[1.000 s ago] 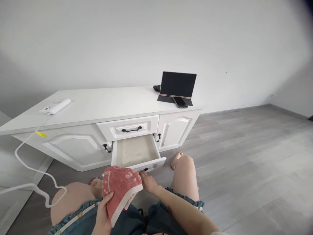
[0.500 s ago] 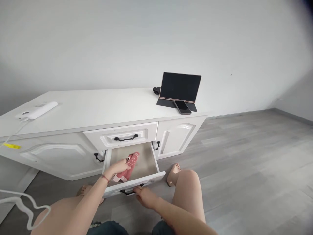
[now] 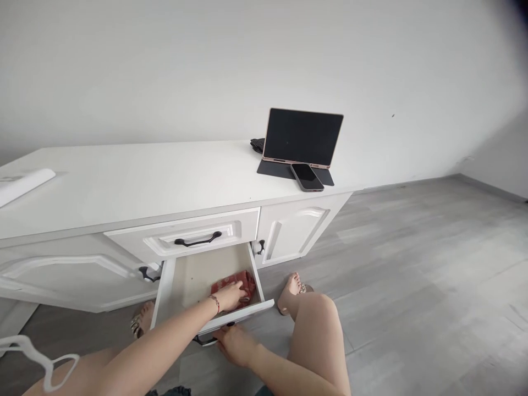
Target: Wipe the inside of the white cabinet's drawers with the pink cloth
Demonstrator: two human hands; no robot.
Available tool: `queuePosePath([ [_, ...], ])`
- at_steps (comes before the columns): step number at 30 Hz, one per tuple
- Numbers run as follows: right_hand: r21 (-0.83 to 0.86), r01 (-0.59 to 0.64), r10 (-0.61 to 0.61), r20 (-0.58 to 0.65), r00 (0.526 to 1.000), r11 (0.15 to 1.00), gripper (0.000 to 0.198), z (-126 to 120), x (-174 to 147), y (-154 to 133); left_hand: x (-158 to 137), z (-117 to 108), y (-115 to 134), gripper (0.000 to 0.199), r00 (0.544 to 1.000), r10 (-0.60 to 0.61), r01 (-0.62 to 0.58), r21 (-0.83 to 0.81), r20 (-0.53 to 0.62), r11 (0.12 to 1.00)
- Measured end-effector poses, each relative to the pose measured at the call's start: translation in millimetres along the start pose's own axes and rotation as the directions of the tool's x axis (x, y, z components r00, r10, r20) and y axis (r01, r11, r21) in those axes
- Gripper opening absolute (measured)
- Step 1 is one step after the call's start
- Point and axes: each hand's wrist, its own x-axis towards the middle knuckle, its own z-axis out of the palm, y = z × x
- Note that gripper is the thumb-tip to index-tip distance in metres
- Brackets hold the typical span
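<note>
My left hand [image 3: 231,297] is down inside the pulled-out lower drawer [image 3: 163,297], its fingers closed on red socks [image 3: 249,285] with a pale pattern. The socks lie folded against the drawer's right front corner, partly hidden by the hand. Outside the drawer front, my right hand [image 3: 239,345] grips the black drawer handle [image 3: 205,341], its fingertips curled round the right part.
Above is a shut upper drawer [image 3: 198,240]. The white cabinet top [image 3: 136,181] carries a propped tablet [image 3: 303,137], a phone [image 3: 307,177], a dark folded item [image 3: 257,145] and a white device [image 3: 25,186]. My legs flank the drawer.
My left hand has carried the socks from the drawer's left front area to its right front corner and lowered them. My right hand stays on the handle; the view has shifted slightly.
</note>
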Motion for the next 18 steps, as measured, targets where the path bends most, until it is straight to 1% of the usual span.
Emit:
queuePosePath([
  [1,-0.008,-0.007,0.007,0.001,1.0,1.0,0.024,2.5,1.8,-0.3,0.9,2.7,-1.9,0.041,1.0,0.019,-0.019,0.027,0.009,0.999],
  [3,-0.025,-0.019,0.019,0.012,1.0,1.0,0.023,8.2,5.2,-0.1,4.6,8.7,-7.9,0.047,0.995,0.059,-0.064,0.062,0.079,0.996],
  [5,-0.04,-0.016,0.016,0.003,1.0,0.999,0.022,13.8,7.8,1.1,10.6,15.8,-17.1,0.054,0.984,0.103,-0.114,0.062,0.148,0.992],
  [6,-0.047,-0.008,0.008,-0.004,1.0,0.999,0.021,16.3,8.6,2.1,13.8,19.6,-22.7,0.058,0.98,0.128,-0.139,0.057,0.155,0.989],
  [7,-0.053,-0.002,0.001,-0.018,1.0,0.999,0.02,18.4,9.0,3.1,16.8,23.3,-28.7,0.062,0.978,0.151,-0.16,0.052,0.143,0.986],
  [9,-0.061,0.002,-0.005,-0.049,0.999,0.998,0.018,21.7,9.3,4.9,21.2,30.5,-41.0,0.069,0.979,0.191,-0.194,0.043,0.075,0.98],
  [12,-0.079,-0.002,-0.002,-0.056,0.998,0.997,0.017,23.8,9.0,5.7,24.0,39.6,-56.8,0.067,0.973,0.233,-0.232,0.066,-0.003,0.97],
  [14,-0.102,-0.002,-0.001,-0.028,1.0,0.995,0.017,23.2,9.2,4.9,25.2,44.1,-64.3,0.061,0.962,0.268,-0.263,0.102,-0.047,0.959],
  [16,-0.127,-0.005,0.004,-0.012,1.0,0.992,0.018,21.4,9.8,3.6,26.9,47.3,-69.6,0.061,0.952,0.297,-0.286,0.14,-0.07,0.948],
  [18,-0.149,0.009,-0.009,-0.002,1.0,0.989,0.017,19.0,10.9,2.3,28.9,49.0,-73.0,0.066,0.952,0.304,-0.293,0.16,-0.048,0.943],
])
